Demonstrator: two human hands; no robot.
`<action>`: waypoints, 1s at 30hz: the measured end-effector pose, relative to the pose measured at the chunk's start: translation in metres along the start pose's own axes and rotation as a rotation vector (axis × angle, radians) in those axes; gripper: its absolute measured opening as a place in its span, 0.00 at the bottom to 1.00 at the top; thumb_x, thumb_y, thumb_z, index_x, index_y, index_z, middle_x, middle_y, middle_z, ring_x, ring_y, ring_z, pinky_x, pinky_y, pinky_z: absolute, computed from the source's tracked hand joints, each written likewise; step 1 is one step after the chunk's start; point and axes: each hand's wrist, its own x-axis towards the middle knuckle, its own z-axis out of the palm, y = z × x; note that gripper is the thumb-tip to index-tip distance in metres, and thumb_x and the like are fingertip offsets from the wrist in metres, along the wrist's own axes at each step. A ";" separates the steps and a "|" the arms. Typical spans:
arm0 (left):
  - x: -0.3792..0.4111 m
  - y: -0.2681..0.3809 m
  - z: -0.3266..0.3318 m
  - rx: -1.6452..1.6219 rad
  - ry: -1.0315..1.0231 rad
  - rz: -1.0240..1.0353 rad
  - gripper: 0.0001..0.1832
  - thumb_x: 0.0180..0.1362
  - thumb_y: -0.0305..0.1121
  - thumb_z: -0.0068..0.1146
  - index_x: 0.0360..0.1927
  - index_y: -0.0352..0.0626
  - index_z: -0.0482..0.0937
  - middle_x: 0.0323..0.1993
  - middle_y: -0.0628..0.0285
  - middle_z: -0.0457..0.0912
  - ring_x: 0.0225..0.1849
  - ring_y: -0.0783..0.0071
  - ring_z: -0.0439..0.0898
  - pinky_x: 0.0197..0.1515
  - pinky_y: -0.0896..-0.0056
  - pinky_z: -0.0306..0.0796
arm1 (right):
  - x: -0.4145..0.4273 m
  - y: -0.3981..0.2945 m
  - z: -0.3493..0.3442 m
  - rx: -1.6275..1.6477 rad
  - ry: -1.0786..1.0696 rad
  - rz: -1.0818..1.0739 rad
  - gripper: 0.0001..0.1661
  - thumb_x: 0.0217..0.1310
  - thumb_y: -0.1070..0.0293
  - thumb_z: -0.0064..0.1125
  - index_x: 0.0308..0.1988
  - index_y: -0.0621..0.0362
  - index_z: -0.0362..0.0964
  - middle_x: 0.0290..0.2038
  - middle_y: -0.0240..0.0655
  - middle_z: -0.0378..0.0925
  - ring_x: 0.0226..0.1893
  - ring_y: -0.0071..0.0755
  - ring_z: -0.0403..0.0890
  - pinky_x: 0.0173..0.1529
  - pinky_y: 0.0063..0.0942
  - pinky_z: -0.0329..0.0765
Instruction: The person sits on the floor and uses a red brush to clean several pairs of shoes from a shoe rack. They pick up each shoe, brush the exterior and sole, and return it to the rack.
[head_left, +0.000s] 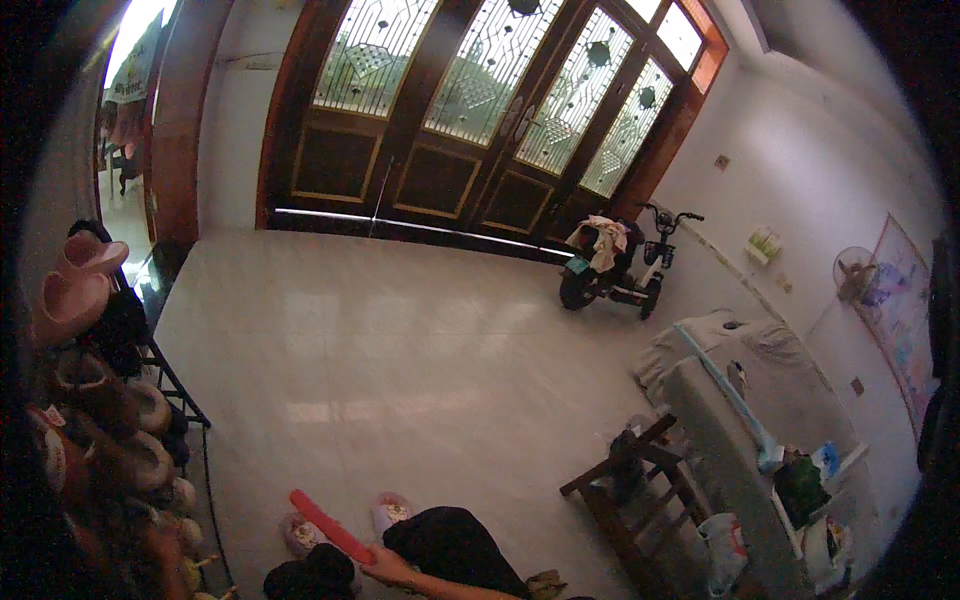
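At the bottom of the head view my right hand (386, 565) grips one end of a long, narrow red object (330, 525), possibly a brush. It slants up and left, across one of the pink slippers (391, 510) on my feet. My knees, in black trousers (457, 544), lie just beside and below this hand. A dim, skin-toned shape (163, 551) at the lower part of the shoe rack may be my left hand. It is too dark and blurred to tell its fingers or whether it holds anything.
Shoes (142, 457) crowd a black rack (176, 390) along the left side. On the right stand a dark wooden stool or frame (630, 517) and a cloth-covered piece of furniture (750, 375). An electric tricycle (615, 270) is parked by the dark wooden double doors (435, 176).
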 end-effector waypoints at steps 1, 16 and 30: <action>-0.005 0.010 -0.001 -0.030 0.002 0.022 0.36 0.50 0.54 0.43 0.54 0.34 0.57 0.53 0.47 0.61 0.53 0.52 0.63 0.53 0.53 0.58 | 0.003 0.002 -0.002 -0.019 0.003 -0.021 0.24 0.45 0.55 0.56 0.40 0.60 0.65 0.31 0.46 0.74 0.34 0.46 0.76 0.39 0.36 0.71; -0.141 0.184 -0.062 -0.781 0.200 0.153 0.21 0.49 0.38 0.56 0.43 0.34 0.68 0.40 0.52 0.72 0.42 0.64 0.72 0.44 0.60 0.68 | 0.062 0.057 0.005 0.188 0.380 -0.341 0.22 0.47 0.54 0.55 0.36 0.60 0.68 0.26 0.40 0.72 0.27 0.37 0.74 0.30 0.33 0.71; -0.259 0.270 -0.209 -0.898 -0.247 0.351 0.23 0.43 0.49 0.58 0.31 0.36 0.76 0.26 0.58 0.77 0.30 0.69 0.77 0.34 0.68 0.68 | -0.140 -0.047 -0.113 0.859 0.316 -0.290 0.12 0.58 0.58 0.47 0.33 0.55 0.59 0.14 0.25 0.57 0.08 0.16 0.57 0.09 0.15 0.54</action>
